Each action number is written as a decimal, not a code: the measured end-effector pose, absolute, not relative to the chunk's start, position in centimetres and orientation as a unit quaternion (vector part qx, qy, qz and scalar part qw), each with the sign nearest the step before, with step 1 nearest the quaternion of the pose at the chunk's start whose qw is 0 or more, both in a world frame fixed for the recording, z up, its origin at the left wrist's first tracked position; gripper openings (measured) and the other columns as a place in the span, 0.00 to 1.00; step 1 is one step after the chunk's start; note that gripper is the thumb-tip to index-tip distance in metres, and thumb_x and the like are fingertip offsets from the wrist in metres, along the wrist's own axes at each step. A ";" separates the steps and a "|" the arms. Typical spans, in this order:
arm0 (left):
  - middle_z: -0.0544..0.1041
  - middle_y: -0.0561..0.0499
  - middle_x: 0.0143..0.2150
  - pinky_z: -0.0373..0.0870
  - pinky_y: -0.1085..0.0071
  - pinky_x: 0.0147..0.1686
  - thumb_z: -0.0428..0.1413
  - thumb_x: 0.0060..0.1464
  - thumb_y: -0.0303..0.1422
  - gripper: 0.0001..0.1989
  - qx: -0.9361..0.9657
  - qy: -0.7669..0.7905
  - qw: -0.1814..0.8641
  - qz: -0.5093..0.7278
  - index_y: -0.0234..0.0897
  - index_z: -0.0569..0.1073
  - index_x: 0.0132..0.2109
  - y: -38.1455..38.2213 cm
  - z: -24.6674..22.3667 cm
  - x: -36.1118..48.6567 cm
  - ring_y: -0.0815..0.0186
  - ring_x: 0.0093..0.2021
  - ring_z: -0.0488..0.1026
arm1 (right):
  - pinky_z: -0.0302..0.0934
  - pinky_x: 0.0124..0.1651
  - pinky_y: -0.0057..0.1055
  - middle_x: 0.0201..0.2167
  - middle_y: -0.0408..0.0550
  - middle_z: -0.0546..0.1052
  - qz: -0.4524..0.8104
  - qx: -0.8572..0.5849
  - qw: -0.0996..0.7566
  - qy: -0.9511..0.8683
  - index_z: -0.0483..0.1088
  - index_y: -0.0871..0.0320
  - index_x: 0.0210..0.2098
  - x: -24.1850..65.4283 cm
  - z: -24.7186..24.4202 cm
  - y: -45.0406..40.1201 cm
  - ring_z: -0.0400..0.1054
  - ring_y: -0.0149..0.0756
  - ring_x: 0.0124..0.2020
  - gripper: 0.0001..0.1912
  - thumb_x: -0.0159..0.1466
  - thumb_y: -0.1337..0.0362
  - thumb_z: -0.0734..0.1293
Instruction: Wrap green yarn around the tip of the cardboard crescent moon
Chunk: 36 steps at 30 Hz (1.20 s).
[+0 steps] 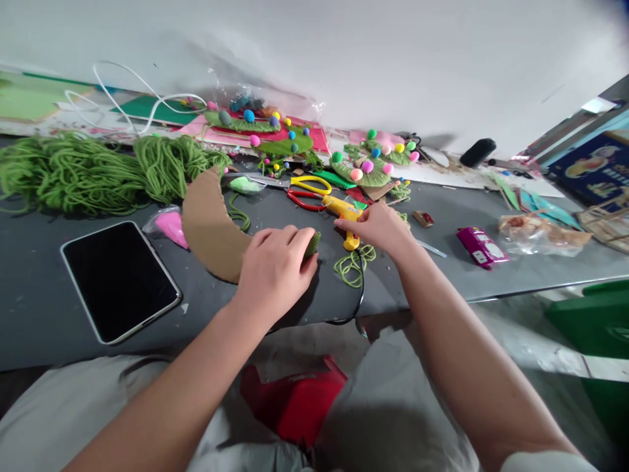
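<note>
A brown cardboard crescent (209, 226) lies at the middle of the grey table, its right end wrapped in green yarn (312, 245). My left hand (280, 265) is closed round that wrapped end. At the yellow glue gun (344, 210) is my right hand (378, 226), its thumb and fingers at the gun's rear; whether it grips the gun is hard to tell. Below the gun lie loose loops of green yarn (350, 267) and a black cord (362, 288). Scissors with red and yellow handles (309, 185) lie just behind the gun.
Thick green yarn bundles (73, 174) lie at the left, behind a tablet (120, 278). Yarn-covered pieces with coloured pompoms (366, 170) are along the back. A purple packet (481, 247) and a clear plastic bag (540, 235) are to the right. A white cable (115, 98) curls at back left.
</note>
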<state>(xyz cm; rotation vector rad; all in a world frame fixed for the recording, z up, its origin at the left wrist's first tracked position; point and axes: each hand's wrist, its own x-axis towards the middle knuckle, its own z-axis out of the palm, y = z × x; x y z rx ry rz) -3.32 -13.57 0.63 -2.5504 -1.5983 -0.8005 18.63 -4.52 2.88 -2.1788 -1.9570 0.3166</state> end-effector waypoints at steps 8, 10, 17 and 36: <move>0.79 0.43 0.45 0.69 0.60 0.46 0.57 0.63 0.28 0.11 -0.806 -0.517 0.001 -0.287 0.34 0.72 0.52 -13.3 0.0 -3.3 0.54 0.44 0.77 | 0.48 0.24 0.31 0.15 0.39 0.61 0.260 -0.725 0.287 -0.569 0.64 0.55 0.19 20.8 2.8 -4.5 0.51 0.28 0.19 0.25 0.60 0.46 0.73; 0.79 0.43 0.43 0.69 0.60 0.45 0.58 0.63 0.29 0.10 -0.804 -0.523 0.003 -0.284 0.35 0.73 0.51 -13.4 0.2 -3.3 0.54 0.43 0.77 | 0.54 0.24 0.31 0.18 0.41 0.66 0.334 -0.690 0.366 -0.528 0.65 0.55 0.22 20.8 3.2 -4.7 0.58 0.30 0.20 0.24 0.60 0.45 0.73; 0.81 0.47 0.40 0.60 0.49 0.62 0.57 0.65 0.34 0.08 -0.783 -0.553 0.036 -0.282 0.40 0.76 0.49 -13.6 0.5 -3.6 0.53 0.44 0.78 | 0.70 0.34 0.33 0.23 0.38 0.66 0.541 -0.499 0.515 -0.440 0.70 0.53 0.34 20.1 5.3 -6.3 0.67 0.31 0.27 0.21 0.56 0.48 0.79; 0.82 0.42 0.44 0.69 0.61 0.45 0.60 0.63 0.39 0.14 -0.733 -0.603 -0.043 -0.312 0.32 0.77 0.48 -11.0 -0.5 -4.3 0.53 0.44 0.79 | 0.50 0.23 0.31 0.19 0.40 0.64 0.178 -0.647 0.321 -0.669 0.66 0.57 0.23 18.1 4.1 -8.5 0.55 0.28 0.22 0.10 0.53 0.61 0.71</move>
